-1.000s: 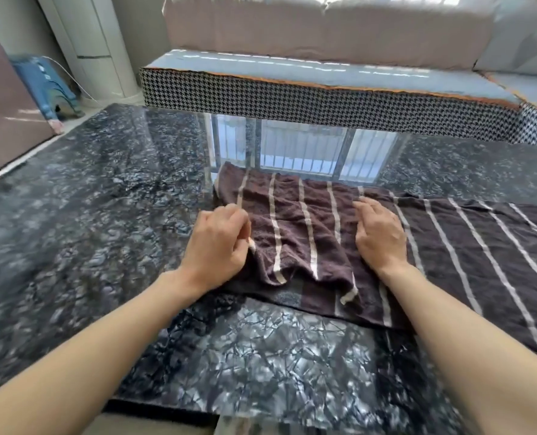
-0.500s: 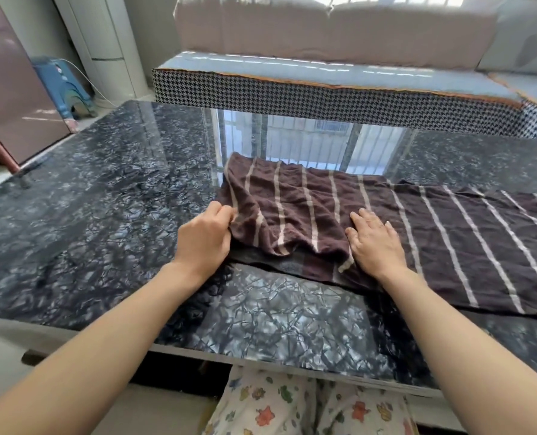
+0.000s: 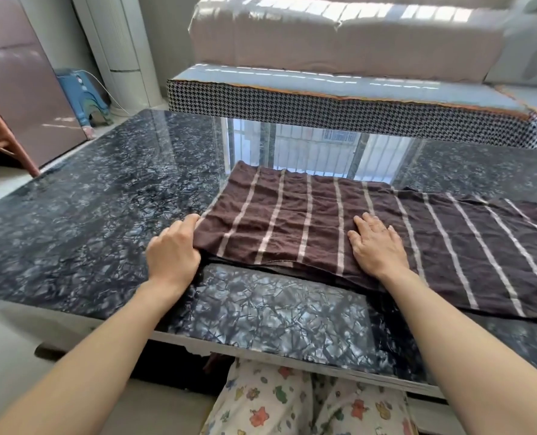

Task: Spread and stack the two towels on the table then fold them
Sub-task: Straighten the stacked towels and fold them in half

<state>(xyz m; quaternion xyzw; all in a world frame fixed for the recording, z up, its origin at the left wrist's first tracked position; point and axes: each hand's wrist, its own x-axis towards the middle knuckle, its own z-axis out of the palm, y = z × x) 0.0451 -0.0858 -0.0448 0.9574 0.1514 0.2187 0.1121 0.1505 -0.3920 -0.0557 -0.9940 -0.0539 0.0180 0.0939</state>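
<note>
Seated person at a glossy black marbled surface [image 3: 88, 215], both forearms extended over its near edge. Two dark brown towels with pale stripes lie on the surface: the lower towel [image 3: 480, 246] is spread flat and runs off toward the right, while the upper towel [image 3: 292, 221], a warmer brown, lies on top of its left portion, with the lower towel's edge showing just beneath its near hem. The left hand [image 3: 173, 255] grasps the near left corner of the upper towel, thumb on top of the cloth and fingers curled under its edge. The right hand [image 3: 378, 246] lies flat, palm down, fingers straight and slightly spread, pressing on the cloth where the upper towel meets the exposed part of the lower one. Beyond the surface stands a sofa [image 3: 339, 36] with a houndstooth-edged seat; a blue plastic stool [image 3: 82, 95] sits on the floor at the far left. Patterned trousers [image 3: 292, 403] show below the near edge
</note>
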